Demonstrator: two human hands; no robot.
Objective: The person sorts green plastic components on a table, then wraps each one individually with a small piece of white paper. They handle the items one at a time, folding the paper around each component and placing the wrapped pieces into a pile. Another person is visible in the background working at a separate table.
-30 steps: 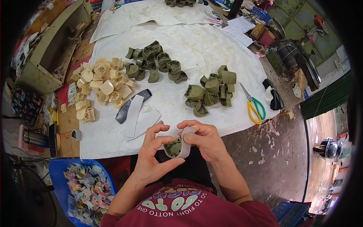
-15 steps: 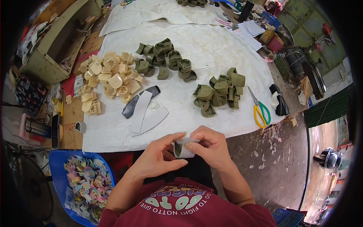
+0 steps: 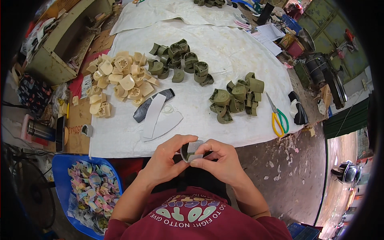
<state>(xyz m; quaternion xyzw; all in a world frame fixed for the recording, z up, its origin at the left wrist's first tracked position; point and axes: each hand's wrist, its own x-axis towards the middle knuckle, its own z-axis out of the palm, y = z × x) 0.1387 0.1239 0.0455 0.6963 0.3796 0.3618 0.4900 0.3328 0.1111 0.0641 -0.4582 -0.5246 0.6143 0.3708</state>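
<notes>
Sheet [image 3: 116,138], white and creased, bearing a heap of cream pieces [image 3: 127,82] at the left, dark green pieces [image 3: 176,52] toward the middle, and a nearer cluster of green pieces [image 3: 238,92] at the right. Scissors [image 3: 276,122] with one yellow and one green handle lie near the right edge. Pale strips [image 3: 151,122], one partly over a dark curved strip [image 3: 169,95], lie just beyond the hands; a blue bin [image 3: 59,188] of colourful scraps [image 3: 94,184] stands at lower left. The left hand [image 3: 167,160] is curled, thumb and forefinger round the left side of a grey-banded green cup [image 3: 195,146]; the right hand [image 3: 222,162] is nearly closed, thumb and fingers pinching its right side. The cup is held before the wearer's body, at the sheet's near edge in the view, partly hidden by fingers. Half a second ago its grey outside faced the camera; now more of the hollow shows, and the right thumb has shifted to the lower edge. Heaps and scissors keep their arrangement.
</notes>
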